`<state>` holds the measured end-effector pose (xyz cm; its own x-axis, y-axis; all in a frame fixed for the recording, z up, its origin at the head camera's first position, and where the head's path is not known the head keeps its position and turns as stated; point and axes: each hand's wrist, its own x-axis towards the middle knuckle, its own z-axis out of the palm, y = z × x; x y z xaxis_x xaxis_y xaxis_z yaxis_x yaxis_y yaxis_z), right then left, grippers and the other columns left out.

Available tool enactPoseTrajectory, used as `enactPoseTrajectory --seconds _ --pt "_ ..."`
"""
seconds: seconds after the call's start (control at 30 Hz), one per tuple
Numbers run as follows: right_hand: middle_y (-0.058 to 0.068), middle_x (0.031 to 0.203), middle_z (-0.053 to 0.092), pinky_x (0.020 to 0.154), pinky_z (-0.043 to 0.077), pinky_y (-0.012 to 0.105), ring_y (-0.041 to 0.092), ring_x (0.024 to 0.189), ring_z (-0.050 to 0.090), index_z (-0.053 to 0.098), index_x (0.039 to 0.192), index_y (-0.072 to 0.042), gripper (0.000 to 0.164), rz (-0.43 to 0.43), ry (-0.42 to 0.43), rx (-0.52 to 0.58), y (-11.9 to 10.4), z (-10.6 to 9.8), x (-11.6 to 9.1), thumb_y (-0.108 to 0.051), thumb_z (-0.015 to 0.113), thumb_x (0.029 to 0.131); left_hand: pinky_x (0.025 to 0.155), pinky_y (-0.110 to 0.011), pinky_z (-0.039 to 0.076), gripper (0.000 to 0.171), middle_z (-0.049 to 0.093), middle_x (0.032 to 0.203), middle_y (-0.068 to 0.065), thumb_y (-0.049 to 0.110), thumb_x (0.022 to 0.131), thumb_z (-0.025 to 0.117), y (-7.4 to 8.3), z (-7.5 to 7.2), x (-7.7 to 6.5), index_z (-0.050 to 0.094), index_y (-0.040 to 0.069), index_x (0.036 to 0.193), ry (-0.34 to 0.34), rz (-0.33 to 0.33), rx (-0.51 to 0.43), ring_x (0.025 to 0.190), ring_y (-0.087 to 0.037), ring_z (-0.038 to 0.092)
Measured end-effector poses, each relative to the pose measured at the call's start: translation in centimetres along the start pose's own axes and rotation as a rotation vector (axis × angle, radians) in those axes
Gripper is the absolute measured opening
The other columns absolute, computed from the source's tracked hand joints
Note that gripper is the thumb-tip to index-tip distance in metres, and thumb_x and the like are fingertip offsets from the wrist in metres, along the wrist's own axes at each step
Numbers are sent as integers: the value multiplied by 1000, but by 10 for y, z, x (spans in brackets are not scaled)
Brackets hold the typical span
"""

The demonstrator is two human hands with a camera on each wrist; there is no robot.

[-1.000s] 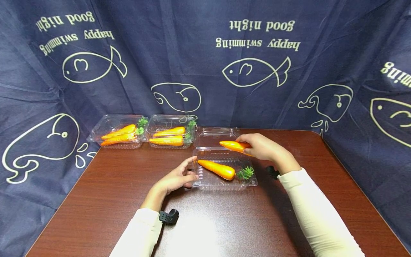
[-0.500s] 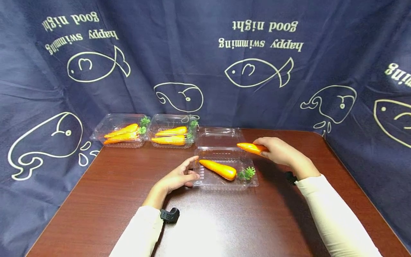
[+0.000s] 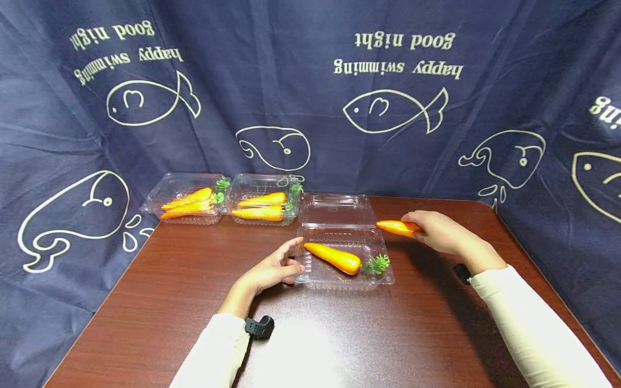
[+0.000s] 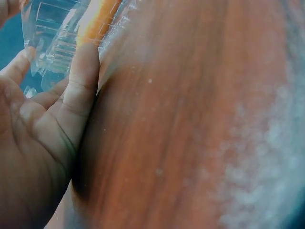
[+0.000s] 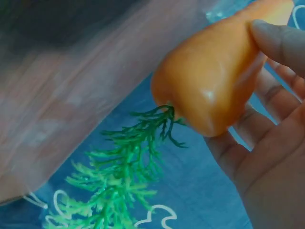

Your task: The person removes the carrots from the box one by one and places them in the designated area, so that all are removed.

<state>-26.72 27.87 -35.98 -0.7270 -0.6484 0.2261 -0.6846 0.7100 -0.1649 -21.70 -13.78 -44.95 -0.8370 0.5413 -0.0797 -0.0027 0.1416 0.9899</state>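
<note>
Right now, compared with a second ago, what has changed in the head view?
The right hand has moved to the person's right, carrying the held carrot from across the open lid to about its right edge. Nothing was newly grasped or released. The left hand stays at the clear container's left side, and the other carrot still lies inside.

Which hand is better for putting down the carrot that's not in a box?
The right hand, I think. It grips that carrot, out toward the right of the open clear plastic container. The left hand is over at the container's left edge and holds no carrot.
</note>
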Motion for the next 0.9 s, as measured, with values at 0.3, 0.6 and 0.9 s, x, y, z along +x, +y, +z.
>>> enactPoseTrajectory --seconds 0.3,0.6,0.9 --pt "8 92 66 76 49 48 26 82 61 66 102 2 33 -18 12 -36 22 8 -11 14 73 72 81 -38 55 76 48 136 -24 12 96 61 -1 -1 2 18 16 159 -7 -9 2 107 -20 60" --pt "11 90 65 76 49 50 30 81 63 64 101 3 32 16 8 -92 50 18 -15 14 73 72 80 -38 55 76 53 130 -23 13 96 61 -2 0 2 18 16 158 4 7 7 105 -21 59" --pt "15 91 65 77 49 52 34 82 63 63 100 4 31 15 12 -92 71 29 -8 15 69 72 80 -39 55 76 40 144 -24 13 95 62 -1 0 1 19 15 158 9 11 10 106 -21 58"
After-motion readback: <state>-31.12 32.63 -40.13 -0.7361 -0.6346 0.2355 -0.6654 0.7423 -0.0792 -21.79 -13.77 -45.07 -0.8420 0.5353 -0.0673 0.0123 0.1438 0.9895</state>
